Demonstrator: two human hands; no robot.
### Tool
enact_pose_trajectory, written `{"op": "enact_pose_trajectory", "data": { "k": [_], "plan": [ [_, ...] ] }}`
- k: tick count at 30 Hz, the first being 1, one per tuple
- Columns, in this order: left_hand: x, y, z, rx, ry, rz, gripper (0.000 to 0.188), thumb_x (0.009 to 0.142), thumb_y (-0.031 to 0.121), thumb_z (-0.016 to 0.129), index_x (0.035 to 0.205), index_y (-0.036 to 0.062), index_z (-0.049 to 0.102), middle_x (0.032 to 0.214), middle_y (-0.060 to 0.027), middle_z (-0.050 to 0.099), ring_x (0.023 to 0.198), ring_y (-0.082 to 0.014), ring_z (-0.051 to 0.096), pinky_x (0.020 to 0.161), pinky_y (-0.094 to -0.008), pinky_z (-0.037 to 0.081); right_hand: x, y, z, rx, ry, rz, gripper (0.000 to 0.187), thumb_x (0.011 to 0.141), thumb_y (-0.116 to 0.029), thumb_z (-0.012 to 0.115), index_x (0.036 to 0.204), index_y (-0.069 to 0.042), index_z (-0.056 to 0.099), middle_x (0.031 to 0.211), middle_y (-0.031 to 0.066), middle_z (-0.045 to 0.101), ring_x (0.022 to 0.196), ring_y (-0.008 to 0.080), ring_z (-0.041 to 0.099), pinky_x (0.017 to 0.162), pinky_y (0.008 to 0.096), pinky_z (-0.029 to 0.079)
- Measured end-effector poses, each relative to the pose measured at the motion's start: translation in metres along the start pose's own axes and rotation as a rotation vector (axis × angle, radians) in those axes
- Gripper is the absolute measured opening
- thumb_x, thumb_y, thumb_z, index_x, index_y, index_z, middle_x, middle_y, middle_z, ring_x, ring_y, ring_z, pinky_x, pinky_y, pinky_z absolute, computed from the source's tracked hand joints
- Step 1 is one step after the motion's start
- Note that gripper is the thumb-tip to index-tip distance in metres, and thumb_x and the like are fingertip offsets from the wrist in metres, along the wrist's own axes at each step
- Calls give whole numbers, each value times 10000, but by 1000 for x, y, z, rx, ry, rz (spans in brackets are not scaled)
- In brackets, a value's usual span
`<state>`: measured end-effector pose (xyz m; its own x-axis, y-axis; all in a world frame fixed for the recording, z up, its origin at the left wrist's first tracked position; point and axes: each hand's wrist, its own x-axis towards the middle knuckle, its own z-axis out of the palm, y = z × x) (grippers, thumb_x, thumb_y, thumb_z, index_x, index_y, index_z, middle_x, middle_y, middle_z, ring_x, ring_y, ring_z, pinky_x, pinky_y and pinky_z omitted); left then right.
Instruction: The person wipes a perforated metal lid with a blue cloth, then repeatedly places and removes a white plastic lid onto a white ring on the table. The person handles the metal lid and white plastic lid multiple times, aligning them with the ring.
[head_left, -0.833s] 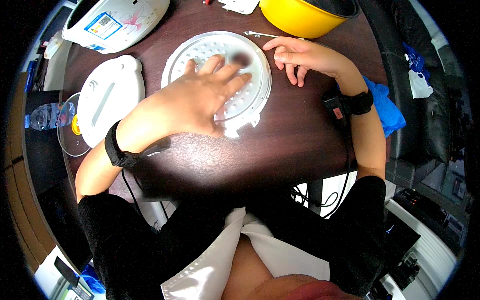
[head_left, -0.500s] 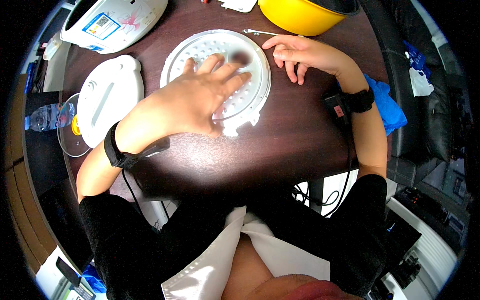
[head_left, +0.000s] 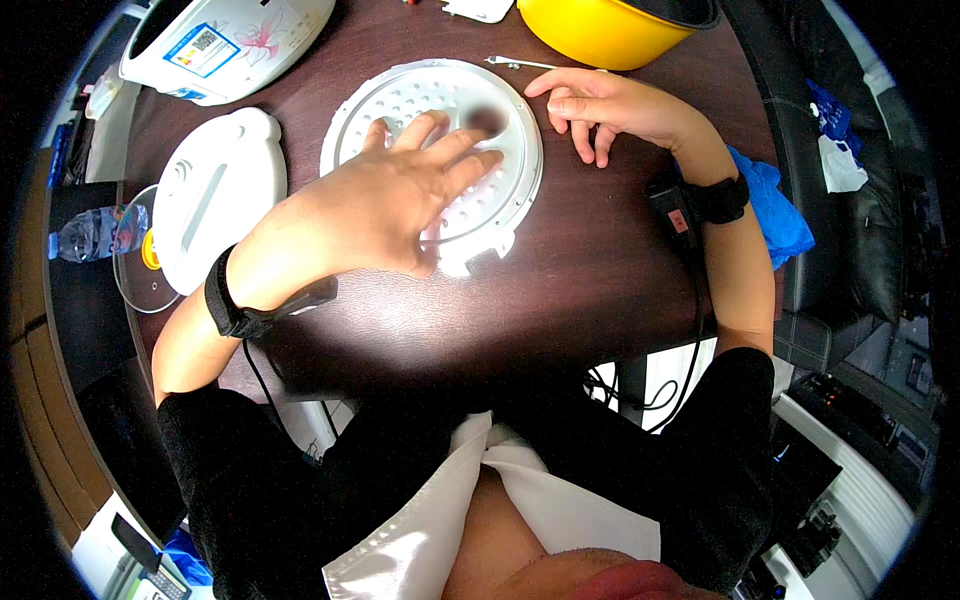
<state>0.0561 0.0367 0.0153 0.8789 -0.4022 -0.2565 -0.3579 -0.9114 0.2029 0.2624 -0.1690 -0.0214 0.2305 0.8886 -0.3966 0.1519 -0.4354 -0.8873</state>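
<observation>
Five fingers (head_left: 455, 144) of my left hand (head_left: 375, 205) spread apart over white studded disc (head_left: 408, 93) on worktop (head_left: 590, 265); my right hand (head_left: 618, 105) just beside, fingers loosely bent, apart.

Dark brown table (head_left: 600, 270) — bright glare (head_left: 390, 320) toward its near edge; black couch (head_left: 875, 245) — far right.

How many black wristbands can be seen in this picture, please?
2. One wristband is around the wrist of the left hand, which is over the round white plate; the other wristband is around the wrist of the right hand. I see no others.
</observation>
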Motion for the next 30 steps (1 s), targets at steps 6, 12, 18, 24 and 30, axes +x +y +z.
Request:
{"op": "enact_pose_trajectory", "data": {
  "k": [6,12,18,24,30],
  "plan": [
    [0,-1,-2,27,-17,9,1033,571,194,857,1464,140,341,1505,-119,317,1399,-381,273,1083,-613,319,0,1,-1,-3,-1,8,483,1006,-339,473,1387,-49,413,910,49,533,631,120,625,514,224,541],
    [0,0,1,0,11,-3,995,613,236,850,1462,127,342,1493,-131,331,1396,-377,281,1076,-601,331,0,-2,0,-4,-12,12,486,1004,-347,478,1383,-49,416,908,50,531,635,118,620,518,228,539],
    [0,-2,2,10,45,20,971,630,237,842,1458,117,350,1490,-142,341,1395,-367,291,1075,-597,324,-1,-3,1,-14,0,20,484,1004,-359,478,1379,-59,422,907,47,526,630,117,610,522,229,534],
    [-1,-1,4,7,47,4,962,643,242,836,1462,119,345,1494,-142,339,1395,-361,294,1076,-594,323,1,1,0,-17,-4,13,487,1005,-371,475,1383,-67,424,906,36,526,637,106,608,530,228,535],
    [0,-1,5,16,54,11,961,645,251,837,1461,117,346,1494,-144,336,1394,-359,297,1079,-598,319,0,2,1,-25,-3,2,503,1004,-375,477,1387,-53,420,909,33,525,637,96,607,527,222,535]
  ]
}}
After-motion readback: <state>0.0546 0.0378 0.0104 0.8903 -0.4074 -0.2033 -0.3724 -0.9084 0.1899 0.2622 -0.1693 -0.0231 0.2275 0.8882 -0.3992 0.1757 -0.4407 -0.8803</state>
